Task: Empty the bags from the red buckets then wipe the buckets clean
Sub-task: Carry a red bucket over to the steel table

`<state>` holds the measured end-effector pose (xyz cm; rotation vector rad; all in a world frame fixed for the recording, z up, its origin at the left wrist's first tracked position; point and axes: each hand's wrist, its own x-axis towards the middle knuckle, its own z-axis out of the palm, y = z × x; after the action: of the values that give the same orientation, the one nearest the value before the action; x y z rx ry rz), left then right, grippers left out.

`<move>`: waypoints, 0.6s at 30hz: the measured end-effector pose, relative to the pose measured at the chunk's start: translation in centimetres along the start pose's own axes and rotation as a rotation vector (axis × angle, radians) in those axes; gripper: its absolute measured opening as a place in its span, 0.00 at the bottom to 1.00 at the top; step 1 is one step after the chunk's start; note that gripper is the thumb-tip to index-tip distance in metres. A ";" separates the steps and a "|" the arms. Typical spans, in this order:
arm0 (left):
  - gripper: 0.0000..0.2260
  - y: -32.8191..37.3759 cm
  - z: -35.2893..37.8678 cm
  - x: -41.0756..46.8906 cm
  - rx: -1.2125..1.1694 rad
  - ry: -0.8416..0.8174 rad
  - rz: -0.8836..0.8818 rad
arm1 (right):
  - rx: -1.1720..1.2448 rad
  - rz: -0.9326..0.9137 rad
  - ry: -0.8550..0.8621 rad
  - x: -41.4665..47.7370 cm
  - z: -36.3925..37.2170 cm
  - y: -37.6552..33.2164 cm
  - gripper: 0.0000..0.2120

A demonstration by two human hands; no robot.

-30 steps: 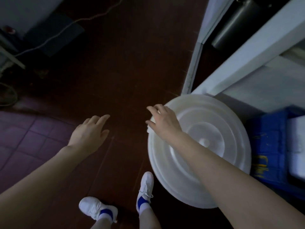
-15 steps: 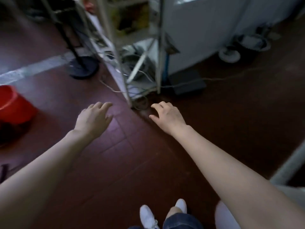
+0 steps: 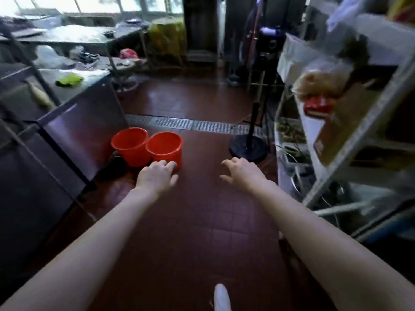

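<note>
Two red buckets stand side by side on the dark red tiled floor ahead, the left bucket [image 3: 130, 145] against a steel counter and the right bucket [image 3: 165, 148] touching it. Both look bare inside, with no bag showing. My left hand [image 3: 156, 176] is stretched forward, palm down, fingers relaxed, overlapping the right bucket's lower edge in view, holding nothing. My right hand [image 3: 241, 173] reaches forward over the bare floor, fingers loosely bent, holding nothing.
A steel counter [image 3: 67, 122] with a green cloth [image 3: 69, 80] fills the left. A standing fan's round base [image 3: 248, 148] sits right of the buckets. A cluttered metal shelf rack [image 3: 345, 122] lines the right. A metal drain grate [image 3: 193, 124] crosses the floor beyond the buckets.
The view has swung away from a white round lid to the kitchen aisle. My right hand left the lid. Both red buckets now appear ahead, with both hands reaching forward.
</note>
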<state>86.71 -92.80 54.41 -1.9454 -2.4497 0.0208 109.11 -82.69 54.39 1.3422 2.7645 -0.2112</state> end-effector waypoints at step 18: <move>0.18 -20.3 3.5 31.6 -0.073 -0.024 -0.378 | -0.074 -0.358 -0.027 46.8 -3.8 -4.5 0.23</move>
<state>59.68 -66.60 51.38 -1.4789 -2.8255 -0.0507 76.64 -48.55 53.22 0.8136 2.9356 -0.1399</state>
